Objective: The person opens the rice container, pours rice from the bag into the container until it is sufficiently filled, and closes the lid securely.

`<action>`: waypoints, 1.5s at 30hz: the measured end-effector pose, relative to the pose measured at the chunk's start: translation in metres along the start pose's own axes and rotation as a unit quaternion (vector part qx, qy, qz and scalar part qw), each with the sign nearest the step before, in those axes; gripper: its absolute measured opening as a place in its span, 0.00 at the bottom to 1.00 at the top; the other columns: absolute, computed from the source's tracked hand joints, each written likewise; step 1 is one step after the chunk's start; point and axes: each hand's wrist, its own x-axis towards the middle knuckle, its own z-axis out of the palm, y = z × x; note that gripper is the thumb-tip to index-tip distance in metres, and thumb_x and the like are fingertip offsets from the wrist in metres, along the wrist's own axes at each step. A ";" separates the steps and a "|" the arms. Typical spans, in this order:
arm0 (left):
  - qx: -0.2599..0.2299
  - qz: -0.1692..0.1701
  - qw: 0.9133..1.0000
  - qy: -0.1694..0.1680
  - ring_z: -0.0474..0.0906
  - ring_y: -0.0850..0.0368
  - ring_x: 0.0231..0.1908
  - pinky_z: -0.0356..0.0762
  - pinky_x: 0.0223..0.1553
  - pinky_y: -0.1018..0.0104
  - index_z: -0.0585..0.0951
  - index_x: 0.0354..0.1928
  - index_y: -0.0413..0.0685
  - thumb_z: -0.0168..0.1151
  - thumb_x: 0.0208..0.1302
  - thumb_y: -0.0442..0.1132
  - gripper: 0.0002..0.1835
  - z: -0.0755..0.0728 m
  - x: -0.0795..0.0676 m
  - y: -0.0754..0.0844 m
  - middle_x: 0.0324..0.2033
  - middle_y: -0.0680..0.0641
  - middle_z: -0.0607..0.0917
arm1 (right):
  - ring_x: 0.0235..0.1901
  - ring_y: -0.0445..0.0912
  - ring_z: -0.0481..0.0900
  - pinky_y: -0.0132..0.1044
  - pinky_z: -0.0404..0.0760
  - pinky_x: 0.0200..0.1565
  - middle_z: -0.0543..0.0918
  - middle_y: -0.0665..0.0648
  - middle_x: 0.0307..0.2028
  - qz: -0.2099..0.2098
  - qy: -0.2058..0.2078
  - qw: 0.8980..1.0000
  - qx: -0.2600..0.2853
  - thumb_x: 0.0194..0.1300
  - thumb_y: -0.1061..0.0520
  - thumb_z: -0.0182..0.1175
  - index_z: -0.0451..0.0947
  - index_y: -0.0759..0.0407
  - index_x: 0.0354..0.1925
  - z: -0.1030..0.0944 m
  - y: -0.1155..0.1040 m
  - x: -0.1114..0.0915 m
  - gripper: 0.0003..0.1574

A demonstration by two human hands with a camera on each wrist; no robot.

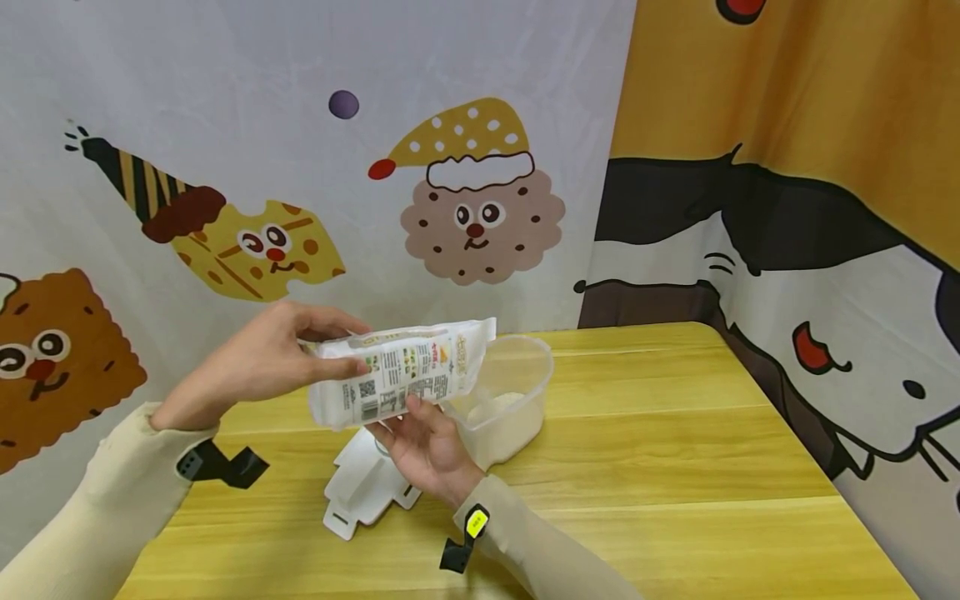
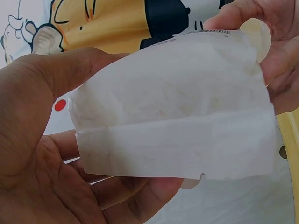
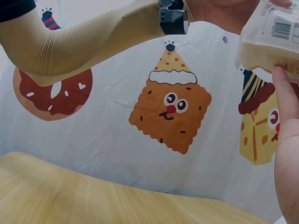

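The left hand point(image 1: 262, 354) grips one end of a white bag point(image 1: 405, 371), thumb and fingers on opposite faces, while the right hand point(image 1: 431, 454) pinches its lower edge. The bag is held tilted above the tabletop point(image 1: 675, 433), its raised end overlapping the tub point(image 1: 536, 375), which stands near the far edge; the tabletop stretches wide rightward. The head view shows a printed face with a barcode point(image 1: 370, 409); the left wrist view, a plain, creased face. Smooth clear walls hold white contents point(image 1: 498, 408); a white slotted lid point(image 1: 367, 479) lies nearer.
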 end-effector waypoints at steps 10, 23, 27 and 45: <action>0.000 0.003 1.000 0.003 0.86 0.59 0.40 0.80 0.34 0.68 0.87 0.54 0.51 0.76 0.60 0.49 0.22 0.000 0.000 -0.001 0.41 0.51 0.92 | 0.67 0.43 0.74 0.41 0.71 0.72 0.75 0.46 0.67 0.001 0.004 1.000 0.003 0.72 0.53 0.62 0.67 0.38 0.69 0.001 0.000 -0.001 0.30; 0.005 0.001 1.000 0.010 0.87 0.58 0.41 0.80 0.35 0.67 0.87 0.54 0.51 0.76 0.60 0.50 0.22 0.001 0.001 -0.001 0.41 0.51 0.92 | 0.66 0.43 0.74 0.40 0.72 0.71 0.75 0.46 0.67 0.006 0.007 1.000 0.000 0.73 0.53 0.61 0.66 0.39 0.70 0.002 -0.002 -0.001 0.31; 0.004 0.000 1.000 0.010 0.87 0.59 0.40 0.80 0.35 0.68 0.87 0.54 0.52 0.76 0.60 0.50 0.22 0.001 0.000 -0.001 0.41 0.51 0.92 | 0.66 0.43 0.73 0.40 0.72 0.71 0.74 0.46 0.67 0.007 0.004 1.000 -0.001 0.73 0.53 0.61 0.66 0.38 0.70 0.001 -0.002 -0.001 0.31; 0.007 0.001 1.000 0.014 0.87 0.59 0.40 0.80 0.36 0.66 0.88 0.53 0.52 0.76 0.60 0.51 0.21 0.000 0.002 0.000 0.40 0.52 0.92 | 0.66 0.42 0.73 0.39 0.73 0.70 0.74 0.45 0.67 0.007 -0.005 1.000 -0.004 0.73 0.52 0.62 0.65 0.39 0.70 0.000 -0.003 0.002 0.32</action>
